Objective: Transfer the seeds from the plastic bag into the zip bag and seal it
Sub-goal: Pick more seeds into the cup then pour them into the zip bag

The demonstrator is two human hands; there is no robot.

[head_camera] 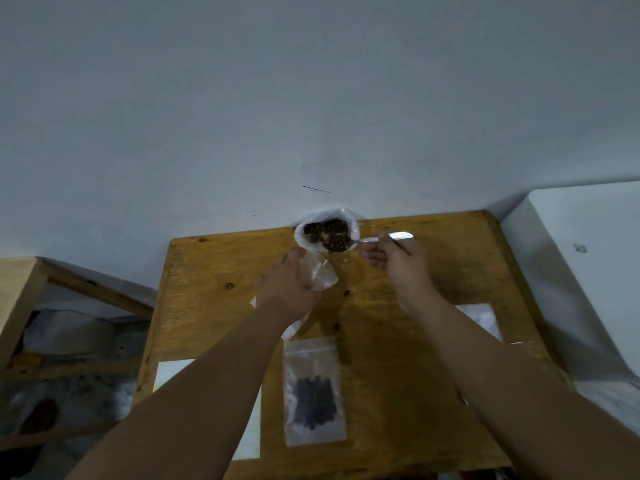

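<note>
- A pale grey wall [311,98] fills the upper half of the view.
- A wooden table [377,358] stands against it, its varnished top marked with dark knots.
- A white box-like unit [571,271] sits just beside the table's right edge, and a wooden frame [20,299] stands to the left, lower down.
- A white sheet [173,372] lies at the near left of the table, partly under the left forearm. A smaller pale packet [481,320] lies to the right, beside the right forearm.
- A filled zip bag [313,355] lies flat between the two forearms with a dark heap of seeds in its lower half. Whether its strip is pressed closed I cannot tell.
- The plastic bag [301,240] stands at the table's far edge, touching the wall. Its mouth is rolled wide open and the brown seeds [327,233] fill it.
- The left hand [289,285] is seen from the back, just in front of the plastic bag. Its fingers are curled round a clear, empty zip bag [320,275], holding it upright off the table.
- The right hand [398,261] is to the right of the plastic bag, with fingers and thumb bent and pinching the handle of a metal spoon [367,240].
- The spoon's bowl reaches into the right side of the plastic bag's mouth. It seems to rest among the seeds, though the blur makes this uncertain.
</note>
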